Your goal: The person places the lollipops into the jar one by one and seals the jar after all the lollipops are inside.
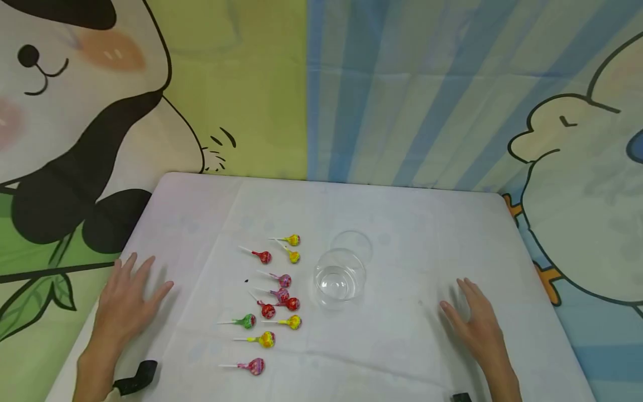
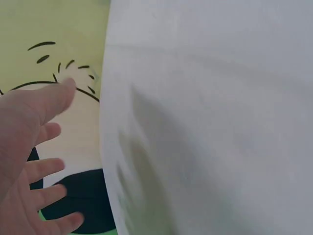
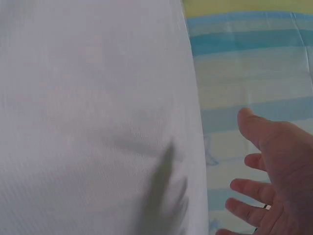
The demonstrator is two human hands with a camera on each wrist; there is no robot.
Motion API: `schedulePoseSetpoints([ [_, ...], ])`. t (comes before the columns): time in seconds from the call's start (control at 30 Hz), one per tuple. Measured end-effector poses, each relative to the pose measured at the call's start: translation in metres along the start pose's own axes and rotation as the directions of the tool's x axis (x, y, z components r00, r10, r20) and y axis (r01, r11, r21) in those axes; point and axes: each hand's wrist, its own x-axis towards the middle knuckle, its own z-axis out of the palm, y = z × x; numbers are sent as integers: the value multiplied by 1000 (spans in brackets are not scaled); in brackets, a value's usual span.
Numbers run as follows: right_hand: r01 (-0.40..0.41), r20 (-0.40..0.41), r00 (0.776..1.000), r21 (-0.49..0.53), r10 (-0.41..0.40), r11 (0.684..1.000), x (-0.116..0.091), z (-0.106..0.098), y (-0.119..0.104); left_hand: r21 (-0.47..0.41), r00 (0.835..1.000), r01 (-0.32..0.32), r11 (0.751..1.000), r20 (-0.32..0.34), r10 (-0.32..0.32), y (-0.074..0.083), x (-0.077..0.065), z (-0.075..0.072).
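Several wrapped lollipops lie on the white-covered table, left of its middle, sticks pointing left. Among them are a green lollipop (image 1: pixel 246 321), a pink-purple lollipop (image 1: pixel 255 366), a red lollipop (image 1: pixel 264 257) and a yellow lollipop (image 1: pixel 266 339). Just right of the group stands a clear round bowl (image 1: pixel 339 278), see-through, with no lollipop in it. My left hand (image 1: pixel 128 304) is spread over the table's left side, holding nothing. Over on the right side, my right hand (image 1: pixel 474 324) has its fingers extended and holds nothing. Both wrist views show bare fingers and their shadows on the cloth.
The white tablecloth (image 1: pixel 402 234) covers the table up to its far edge. Behind it hangs a cartoon-print curtain (image 1: pixel 266 84). A small dark speck (image 1: pixel 246 281) lies near the lollipops. Black wrist-camera parts (image 1: pixel 138 378) show beside the left wrist.
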Motion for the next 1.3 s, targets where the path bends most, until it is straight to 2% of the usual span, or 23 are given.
schedulePoseSetpoints([
  [0.07, 104, -68, 993, 118, -96, 988, 0, 7, -6, -98, 1000, -9, 995, -7, 8, 4, 1, 0],
  [0.1, 165, -101, 984, 174, -149, 971, 0, 11, -10, -149, 1000, -12, 989, -6, 11, 6, 2, 0],
  [0.17, 269, -146, 961, 280, -236, 922, 1, 17, -18, -230, 1000, -11, 973, 15, 15, 11, 6, -1],
  [0.23, 320, -145, 947, 379, -286, 868, 2, 21, -28, -274, 999, -15, 962, 43, 28, 16, 11, -1],
  [0.33, 294, -77, 951, 517, -298, 804, 4, 27, -45, -289, 993, -29, 957, 104, 61, 24, 23, 2],
  [0.5, 207, 47, 948, 658, -314, 724, 9, 39, -78, -290, 968, -71, 954, 209, 136, 42, 49, 14],
  [0.63, 161, 104, 938, 713, -330, 683, 14, 49, -101, -263, 946, -120, 957, 262, 191, 61, 67, 25],
  [0.77, 152, 108, 934, 745, -342, 649, 19, 59, -118, -210, 928, -206, 956, 268, 259, 79, 74, 32],
  [0.9, 136, 123, 929, 763, -349, 632, 23, 64, -129, -220, 908, -274, 936, 261, 327, 91, 81, 40],
  [1.07, 69, 195, 928, 748, -318, 660, 26, 68, -138, -270, 880, -362, 892, 218, 423, 98, 88, 49],
  [1.13, 51, 215, 926, 741, -309, 670, 26, 70, -142, -280, 875, -374, 884, 210, 437, 99, 89, 51],
  [1.3, 47, 226, 927, 723, -300, 689, 25, 73, -150, -295, 872, -363, 884, 228, 434, 99, 89, 55],
])
